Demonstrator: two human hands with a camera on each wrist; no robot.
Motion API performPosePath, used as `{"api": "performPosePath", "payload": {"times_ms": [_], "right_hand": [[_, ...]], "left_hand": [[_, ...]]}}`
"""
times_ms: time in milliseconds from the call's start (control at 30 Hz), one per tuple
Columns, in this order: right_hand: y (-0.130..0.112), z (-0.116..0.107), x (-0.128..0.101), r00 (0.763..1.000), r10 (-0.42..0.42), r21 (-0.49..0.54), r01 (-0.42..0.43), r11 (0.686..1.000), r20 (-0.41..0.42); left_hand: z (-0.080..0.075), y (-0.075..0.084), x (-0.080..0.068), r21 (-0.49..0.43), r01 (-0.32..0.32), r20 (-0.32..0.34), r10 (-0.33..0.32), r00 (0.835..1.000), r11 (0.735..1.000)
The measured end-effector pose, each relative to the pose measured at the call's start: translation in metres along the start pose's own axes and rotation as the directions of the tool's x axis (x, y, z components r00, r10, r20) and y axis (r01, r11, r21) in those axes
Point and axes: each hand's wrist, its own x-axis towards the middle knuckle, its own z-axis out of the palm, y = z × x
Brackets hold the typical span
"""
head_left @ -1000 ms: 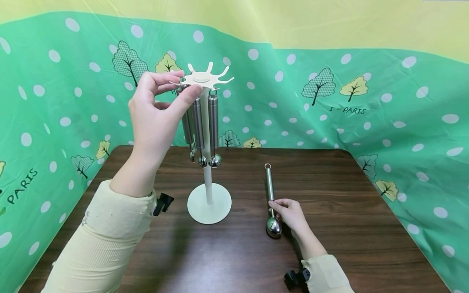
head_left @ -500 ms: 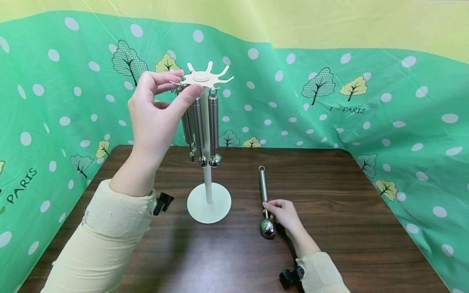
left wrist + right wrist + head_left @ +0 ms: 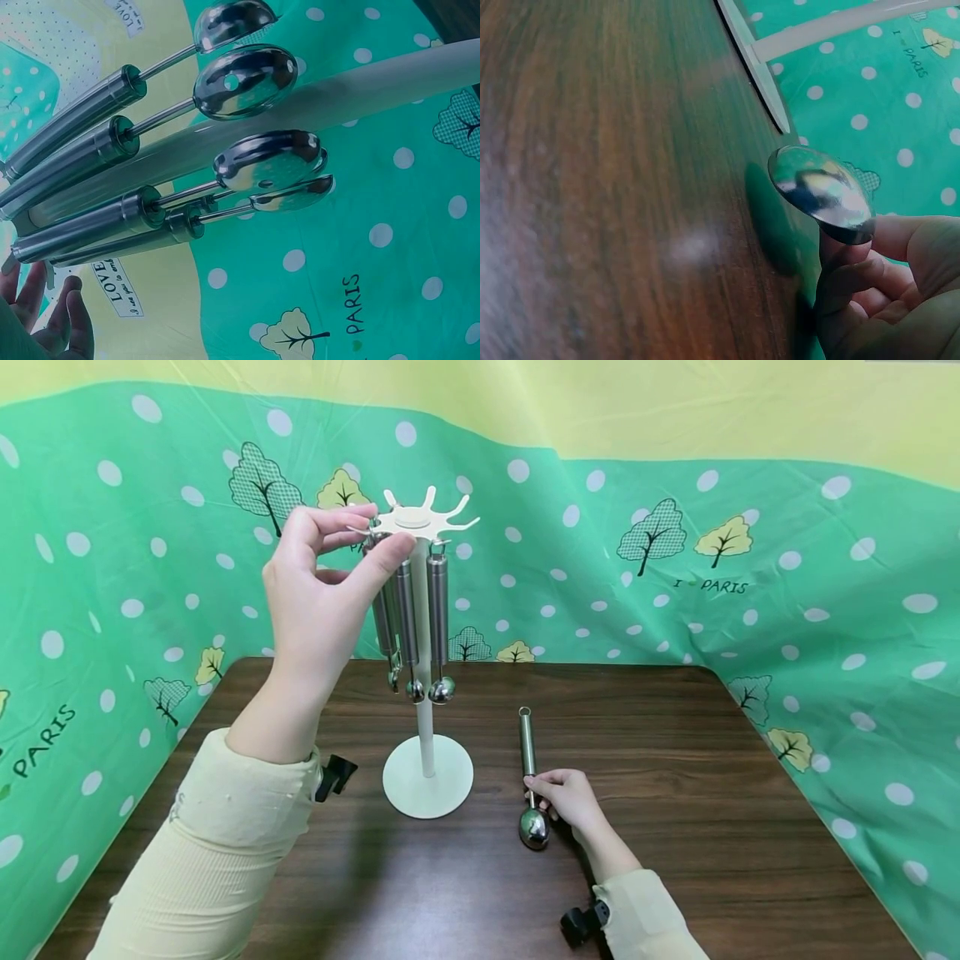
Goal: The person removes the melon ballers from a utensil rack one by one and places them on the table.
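Note:
A white utensil rack stands upright on its round base, with several steel spoons hanging from its curved hooks by their handles. My left hand holds the rim of its top, thumb in front and fingers at the far left side. Those fingertips show in the left wrist view beside the spoons' handle ends. With finger and thumb my right hand pinches another steel spoon at its thin neck. Its ringed handle points away from me and its shiny oval bowl is close over the table.
The dark wooden table lies under everything. Right of the rack's base is the held spoon. Behind the table hangs a green and yellow polka-dot cloth. Each sleeve carries a black wrist mount.
My right hand has moved left with the spoon, bringing it nearer to the rack's base. My left hand and the rack have stayed in place.

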Motion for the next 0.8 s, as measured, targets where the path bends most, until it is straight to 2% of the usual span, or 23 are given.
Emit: {"api": "performPosePath", "payload": {"times_ms": [200,500,633,800], "right_hand": [[0.0009,0.0010,0.0014,1.000,0.014,-0.020,-0.014,1.000,-0.013],[0.0033,0.0041,0.0040,0.998,0.010,-0.123,-0.017,0.992,-0.061],[0.0041,0.0054,0.0041,0.996,0.010,-0.148,-0.022,0.989,-0.084],[0.0059,0.0067,0.0043,0.994,0.005,-0.175,-0.024,0.984,-0.107]], "left_hand": [[0.0010,-0.0002,-0.0006,-0.006,-0.007,0.004,0.007,1.000,1.000],[0.0010,-0.0013,-0.0011,-0.001,-0.025,-0.001,0.025,1.000,1.000],[0.0010,-0.0030,-0.0012,0.004,-0.053,-0.001,0.053,0.999,0.999],[0.0010,-0.0024,-0.0013,0.005,-0.042,0.002,0.042,0.999,0.999]]}}
